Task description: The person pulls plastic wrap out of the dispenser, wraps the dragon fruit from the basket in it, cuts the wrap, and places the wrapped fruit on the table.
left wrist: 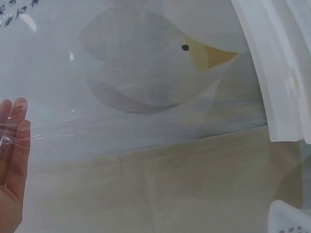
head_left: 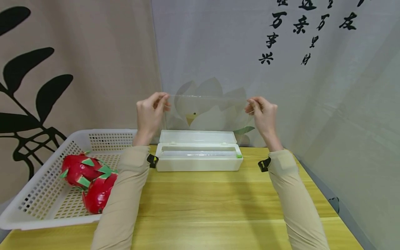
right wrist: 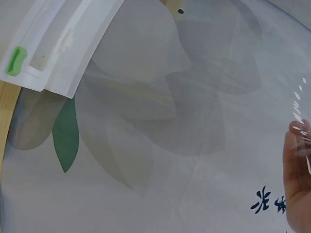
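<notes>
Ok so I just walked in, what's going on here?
A person pinches a sheet of clear film by its upper corners, the left hand at one end and the right hand at the other, stretched above a white box. The box stands on the table with its lid open and what looks like a roll inside. By the left arm, a white basket holds red dragon fruits.

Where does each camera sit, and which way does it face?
Head: on the head, facing forward and down at clear film, white box and basket; sleeves, left grip and right grip show.
Left wrist: on that wrist, facing backdrop and box; left grip partly shows, left edge.
Right wrist: on that wrist, facing backdrop and box; right grip partly shows, right edge.
Wrist views share the box.
</notes>
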{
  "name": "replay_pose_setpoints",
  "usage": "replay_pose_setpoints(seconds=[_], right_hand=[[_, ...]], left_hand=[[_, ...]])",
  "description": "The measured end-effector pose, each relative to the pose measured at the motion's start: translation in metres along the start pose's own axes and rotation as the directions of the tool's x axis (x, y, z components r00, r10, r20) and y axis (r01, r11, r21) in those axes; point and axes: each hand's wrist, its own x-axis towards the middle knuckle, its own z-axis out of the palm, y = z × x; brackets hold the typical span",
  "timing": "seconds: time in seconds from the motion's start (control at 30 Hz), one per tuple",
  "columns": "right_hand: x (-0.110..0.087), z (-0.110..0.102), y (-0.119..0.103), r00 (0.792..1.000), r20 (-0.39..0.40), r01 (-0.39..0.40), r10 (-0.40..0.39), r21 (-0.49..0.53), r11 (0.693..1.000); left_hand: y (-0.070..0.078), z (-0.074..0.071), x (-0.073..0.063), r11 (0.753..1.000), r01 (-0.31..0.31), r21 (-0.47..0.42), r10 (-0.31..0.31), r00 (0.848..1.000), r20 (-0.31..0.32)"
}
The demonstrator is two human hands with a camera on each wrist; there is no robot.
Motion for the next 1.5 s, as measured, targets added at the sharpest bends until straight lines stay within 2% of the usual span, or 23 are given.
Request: replay_pose_setpoints(seconds=[0.2,0.6,0.9,1.5], right_hand=[[0.002,-0.003,-0.001,1.000,-0.008,0.017,-0.017,0.013,1.000],[0.006,-0.006,-0.008,0.999,-0.019,0.038,-0.038,-0.007,0.999],[0.010,-0.010,-0.015,0.997,-0.053,0.060,-0.061,-0.010,0.998],[0.015,-0.017,-0.029,0.994,-0.089,0.067,-0.065,0.013,0.998]], left_hand=[[0.005,-0.002,0.004,0.999,-0.033,-0.009,0.033,0.999,-0.017],[0.015,-0.006,0.008,1.000,-0.011,-0.013,0.011,1.000,-0.024],[0.022,-0.009,0.011,0.999,-0.048,-0.020,0.047,0.998,-0.051],[0.035,-0.013,0.018,0.998,-0.062,-0.005,0.061,0.995,-0.081]])
